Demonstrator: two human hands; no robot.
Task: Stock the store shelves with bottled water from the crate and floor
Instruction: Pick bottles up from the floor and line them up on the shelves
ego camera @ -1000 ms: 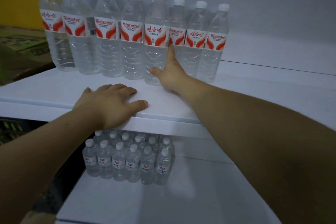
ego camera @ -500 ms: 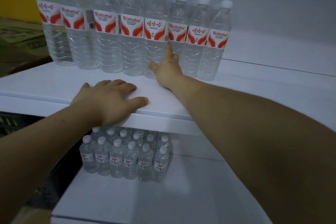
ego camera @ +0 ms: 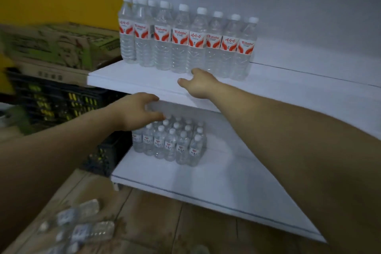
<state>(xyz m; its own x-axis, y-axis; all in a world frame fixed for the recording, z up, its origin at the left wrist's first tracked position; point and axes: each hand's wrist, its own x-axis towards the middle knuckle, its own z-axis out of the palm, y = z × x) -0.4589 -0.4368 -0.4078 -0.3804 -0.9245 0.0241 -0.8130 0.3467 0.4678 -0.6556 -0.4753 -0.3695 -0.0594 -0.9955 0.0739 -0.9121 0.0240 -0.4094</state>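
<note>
Several upright bottles just beyond right grip

On your far left, a yellow wall fills the upper corner of the scene. In front of it and lower down you have brown cardboard boxes with green and dark printing on top, too blurred to read; the near side face carries a row of dark characters. At the left edge you see a blurred yellow shape and, below it, a blurred green one; you cannot tell what either is.
</note>
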